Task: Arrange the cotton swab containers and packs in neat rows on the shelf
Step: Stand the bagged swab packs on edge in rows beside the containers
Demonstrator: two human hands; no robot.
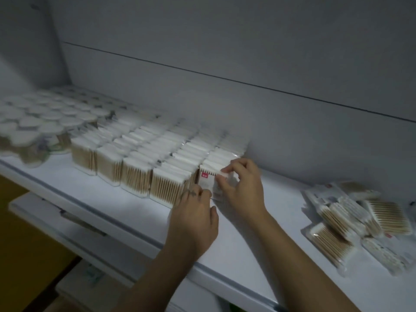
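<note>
Swab pack (207, 180) pinched by right fingers (230, 170), left fingers (194, 194) curled, wooden-stick packs (135, 176) in rows

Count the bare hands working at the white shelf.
2. The left hand touches the front row of upright clear cotton swab packs; the right hand pinches the red-labelled white pack beside it. None seems hidden.

Dim light; pale grey back wall (225, 41) with dark seam (202, 73); lower shelf (29, 204) beneath
</note>
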